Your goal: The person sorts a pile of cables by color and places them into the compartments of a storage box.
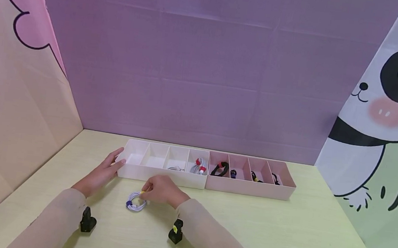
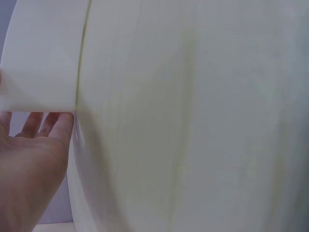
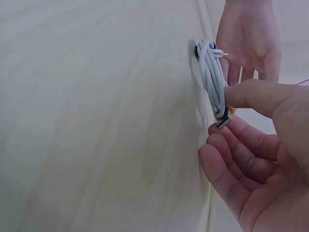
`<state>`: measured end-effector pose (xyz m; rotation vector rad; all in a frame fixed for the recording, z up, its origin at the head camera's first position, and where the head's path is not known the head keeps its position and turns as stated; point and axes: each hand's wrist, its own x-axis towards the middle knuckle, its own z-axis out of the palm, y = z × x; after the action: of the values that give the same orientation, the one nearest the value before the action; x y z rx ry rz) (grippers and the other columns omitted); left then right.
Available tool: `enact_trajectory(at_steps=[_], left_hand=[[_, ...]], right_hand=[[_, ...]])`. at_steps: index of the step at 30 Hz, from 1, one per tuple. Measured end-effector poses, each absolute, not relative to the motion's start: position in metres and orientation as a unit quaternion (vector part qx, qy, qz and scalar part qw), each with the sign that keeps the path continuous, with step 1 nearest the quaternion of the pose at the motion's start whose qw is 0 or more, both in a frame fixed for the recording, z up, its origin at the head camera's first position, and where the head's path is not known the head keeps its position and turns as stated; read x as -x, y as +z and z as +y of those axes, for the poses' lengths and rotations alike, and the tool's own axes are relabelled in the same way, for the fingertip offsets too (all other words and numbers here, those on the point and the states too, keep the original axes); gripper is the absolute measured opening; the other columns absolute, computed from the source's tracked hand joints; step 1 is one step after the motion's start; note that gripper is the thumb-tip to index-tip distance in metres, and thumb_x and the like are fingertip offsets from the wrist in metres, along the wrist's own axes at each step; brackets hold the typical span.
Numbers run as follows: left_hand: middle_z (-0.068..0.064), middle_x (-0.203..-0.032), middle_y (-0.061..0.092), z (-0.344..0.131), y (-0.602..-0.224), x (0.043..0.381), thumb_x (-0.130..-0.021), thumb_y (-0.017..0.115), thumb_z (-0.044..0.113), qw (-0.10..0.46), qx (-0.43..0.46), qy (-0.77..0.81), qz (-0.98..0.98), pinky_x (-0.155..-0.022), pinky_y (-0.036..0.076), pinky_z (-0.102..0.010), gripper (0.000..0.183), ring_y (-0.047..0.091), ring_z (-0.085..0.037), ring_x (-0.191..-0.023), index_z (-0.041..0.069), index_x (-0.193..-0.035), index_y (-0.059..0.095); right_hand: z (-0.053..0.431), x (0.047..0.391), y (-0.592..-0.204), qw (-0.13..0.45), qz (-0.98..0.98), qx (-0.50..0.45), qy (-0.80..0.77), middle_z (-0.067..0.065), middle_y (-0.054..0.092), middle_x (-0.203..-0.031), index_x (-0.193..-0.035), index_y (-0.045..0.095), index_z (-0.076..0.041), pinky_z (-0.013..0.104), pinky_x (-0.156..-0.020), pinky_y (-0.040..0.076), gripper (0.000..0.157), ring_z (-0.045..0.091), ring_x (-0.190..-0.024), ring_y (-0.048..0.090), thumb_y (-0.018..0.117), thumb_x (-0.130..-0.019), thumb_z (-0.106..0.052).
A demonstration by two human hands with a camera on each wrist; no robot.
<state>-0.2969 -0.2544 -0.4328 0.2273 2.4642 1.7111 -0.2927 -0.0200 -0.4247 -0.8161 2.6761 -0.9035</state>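
Observation:
My right hand (image 1: 163, 189) pinches a coiled white cable (image 1: 132, 205) between thumb and fingers, in front of the white box. A dark blue tie (image 1: 129, 204) wraps one side of the coil, and a bit of yellow shows beside my fingers. In the right wrist view, a metal plug (image 3: 223, 122) sticks out of the coil (image 3: 211, 72) near the fingertips. My left hand (image 1: 104, 170) rests against the left end of the white divided box (image 1: 161, 175), its fingers fairly straight along the end wall (image 2: 41, 63).
A pink divided box (image 1: 250, 188) stands against the white box's right end, with dark bundled cables (image 1: 220, 169) in its compartments. White cables (image 1: 199, 166) with red ties lie in the white box's right compartment, and another pale cable (image 1: 176, 168) lies beside it. A purple backdrop (image 1: 205, 67) rises behind.

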Motion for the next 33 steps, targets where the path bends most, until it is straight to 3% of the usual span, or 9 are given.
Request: enact_trajectory(at_steps=[20, 33], left_hand=[[-0.029, -0.162, -0.003, -0.255, -0.434, 0.297, -0.107, 0.042, 0.046, 0.075, -0.063, 0.558, 0.824, -0.117, 0.021, -0.059, 0.078, 0.012, -0.048, -0.147, 0.021, -0.162, -0.007], [-0.03, -0.162, 0.002, -0.255, -0.434, 0.297, -0.107, 0.043, 0.047, 0.071, -0.071, 0.564, 0.82, -0.117, 0.02, -0.059, 0.079, 0.015, -0.048, -0.146, 0.02, -0.162, -0.006]], right_hand=[[-0.012, 0.297, -0.424, 0.069, 0.892, 0.294, -0.336, -0.01, 0.061, -0.07, -0.084, 0.076, -0.011, 0.015, -0.059, 0.044, 0.012, 0.002, -0.065, 0.051, 0.082, -0.084, -0.021], [-0.009, 0.298, -0.413, 0.043, 0.89, 0.287, -0.353, -0.011, 0.062, -0.072, -0.087, 0.073, -0.013, 0.017, -0.06, 0.045, 0.017, 0.004, -0.067, 0.053, 0.083, -0.085, -0.027]])
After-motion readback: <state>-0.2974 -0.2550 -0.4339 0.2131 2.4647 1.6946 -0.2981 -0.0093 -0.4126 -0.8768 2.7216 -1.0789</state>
